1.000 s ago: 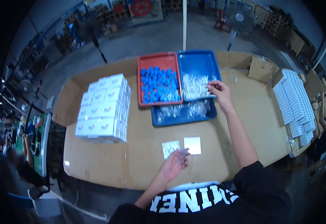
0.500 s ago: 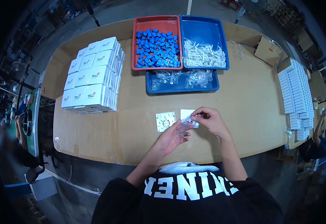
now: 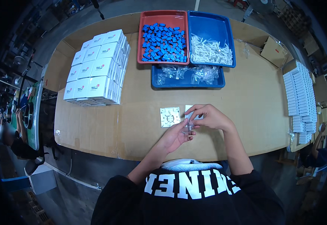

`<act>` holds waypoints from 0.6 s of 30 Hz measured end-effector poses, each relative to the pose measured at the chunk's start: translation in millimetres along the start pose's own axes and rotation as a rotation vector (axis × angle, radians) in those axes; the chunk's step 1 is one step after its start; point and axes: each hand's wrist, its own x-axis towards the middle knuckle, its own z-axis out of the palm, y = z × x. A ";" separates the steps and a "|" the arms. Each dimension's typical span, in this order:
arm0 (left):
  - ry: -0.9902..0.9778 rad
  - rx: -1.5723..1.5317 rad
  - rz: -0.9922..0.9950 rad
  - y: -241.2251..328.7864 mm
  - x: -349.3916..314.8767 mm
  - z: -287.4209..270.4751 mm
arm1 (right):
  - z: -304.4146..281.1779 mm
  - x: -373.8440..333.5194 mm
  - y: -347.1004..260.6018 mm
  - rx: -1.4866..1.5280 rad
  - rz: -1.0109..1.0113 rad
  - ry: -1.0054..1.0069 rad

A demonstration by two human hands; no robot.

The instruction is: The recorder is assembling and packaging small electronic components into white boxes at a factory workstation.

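In my left hand [image 3: 174, 138] is a small transparent plastic bag [image 3: 188, 128], gripped between thumb and fingers. My right hand [image 3: 213, 118] is at the bag's upper end, its fingertips pinched together. Whatever they hold, if anything, is too small to make out. Just left of the hands lies a square white plastic plate [image 3: 166, 122] with a round opening and moulded details, flat on the cardboard. Beside it, a white flat cover [image 3: 188, 108] is partly hidden behind my right fingers.
A red tray [image 3: 163, 18] of blue connector-like pieces adjoins a blue tray [image 3: 210, 24] of thin white pieces. In front, another blue tray [image 3: 174, 84] holds transparent bags. White boxes [image 3: 100, 71] stand stacked at left, more [image 3: 300, 93] at right. Other people work at both sides.
My right hand has come down and left, from over the white cover to the bag's upper end. The left hand still holds the bag. The whole view has shifted slightly.
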 end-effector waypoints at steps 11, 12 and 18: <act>-0.006 -0.036 0.012 -0.2 4.1 -4.7 | 7.9 -5.8 -0.5 0.103 0.224 -0.114; -0.014 -0.025 0.013 -1.3 5.9 -7.3 | 10.0 -5.1 -1.9 0.104 0.226 -0.113; -0.058 -0.067 0.043 -0.4 6.0 -1.7 | 19.5 -5.5 7.8 0.204 0.206 -0.120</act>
